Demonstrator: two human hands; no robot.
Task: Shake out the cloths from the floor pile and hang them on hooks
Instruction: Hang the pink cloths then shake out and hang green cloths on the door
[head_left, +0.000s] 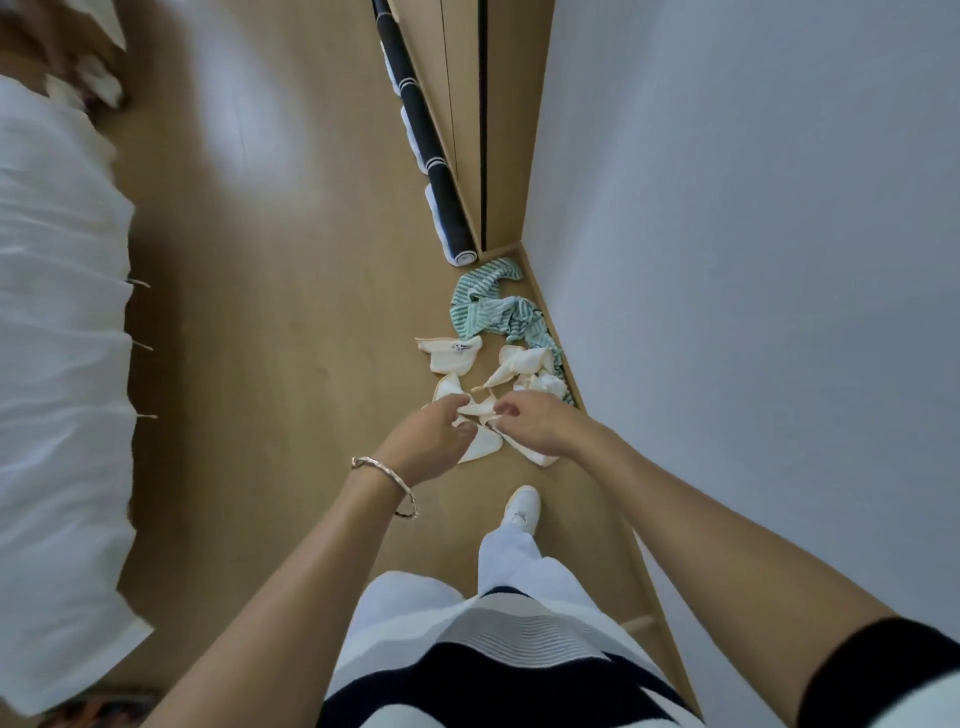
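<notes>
A small cream cloth (485, 441) hangs between my two hands above the wooden floor. My left hand (434, 439), bracelet on the wrist, pinches its left part. My right hand (530, 423) grips its right edge with curled fingers. Below and beyond lie more cream cloths (452, 353) and a crumpled one (519, 366) on the floor. A green-and-white striped towel (491, 306) trails along the base of the wall behind them. No hooks are in view.
A white wall (727, 260) rises on the right. A rolled dark mat (436, 156) lies along a wooden cabinet (498, 130) ahead. A bed with white bedding (57, 364) fills the left. My white shoe (522, 506) stands just below the cloth.
</notes>
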